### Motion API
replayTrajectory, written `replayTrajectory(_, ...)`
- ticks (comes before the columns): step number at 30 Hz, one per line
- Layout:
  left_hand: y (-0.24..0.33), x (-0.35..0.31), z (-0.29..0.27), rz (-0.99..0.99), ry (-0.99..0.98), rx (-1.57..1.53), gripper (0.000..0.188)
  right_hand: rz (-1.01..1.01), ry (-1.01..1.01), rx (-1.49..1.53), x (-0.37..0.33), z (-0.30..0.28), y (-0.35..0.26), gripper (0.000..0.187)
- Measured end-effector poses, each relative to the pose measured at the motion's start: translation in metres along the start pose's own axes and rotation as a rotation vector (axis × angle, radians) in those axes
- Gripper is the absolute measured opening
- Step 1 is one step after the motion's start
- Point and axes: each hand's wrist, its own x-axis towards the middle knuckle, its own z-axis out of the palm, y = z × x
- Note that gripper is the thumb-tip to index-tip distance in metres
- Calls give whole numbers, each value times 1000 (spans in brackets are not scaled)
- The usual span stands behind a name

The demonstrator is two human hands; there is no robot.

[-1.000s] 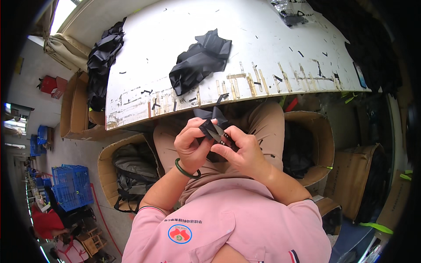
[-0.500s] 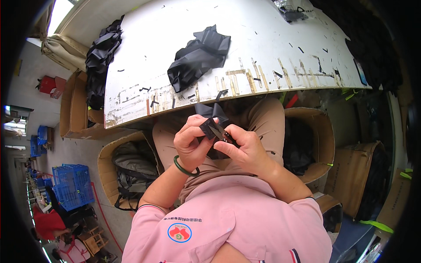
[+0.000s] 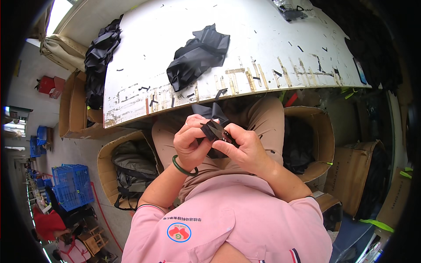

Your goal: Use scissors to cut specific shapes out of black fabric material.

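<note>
1. Black fabric (image 3: 205,111): off white table's (image 3: 140,48) near side, pinched in left hand (image 3: 191,140).
2. Right hand (image 3: 246,147) grips snips (image 3: 228,138), same table side.
3. Black fabric probably light, soft, slippery; pinch edges, clear of snips.

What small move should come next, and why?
Probably ease the left hand back slightly along the black fabric: its fingers pinch the cloth close beside the small snips, which the right hand points toward them.

We saw characters (image 3: 182,218) beside a round emblem (image 3: 179,232) on a pink shirt (image 3: 221,201), and lettering (image 3: 335,175) on cardboard boxes (image 3: 348,175) and a clear bag (image 3: 291,10).
</note>
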Motion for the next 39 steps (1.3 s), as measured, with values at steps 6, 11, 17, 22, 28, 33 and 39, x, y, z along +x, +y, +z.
replayTrajectory(6,-1,-3,-1,-66,10,-57,21,23,4,-27,-1,-1,-1,35)
replayTrajectory(11,-1,-5,-1,-127,23,-86,22,35,-2,-32,-1,0,1,36)
replayTrajectory(17,2,-6,4,-239,107,-164,21,39,0,1,-1,1,5,37)
replayTrajectory(22,-1,-6,0,-209,27,-151,21,58,-13,79,-1,1,11,37)
replayTrajectory(28,0,-5,1,-235,24,-145,20,136,-51,227,-1,1,18,37)
replayTrajectory(33,-1,-2,1,-182,-17,-115,19,92,-18,209,0,1,17,35)
replayTrajectory(39,-5,0,-1,-98,-72,-76,18,44,0,92,-1,0,13,33)
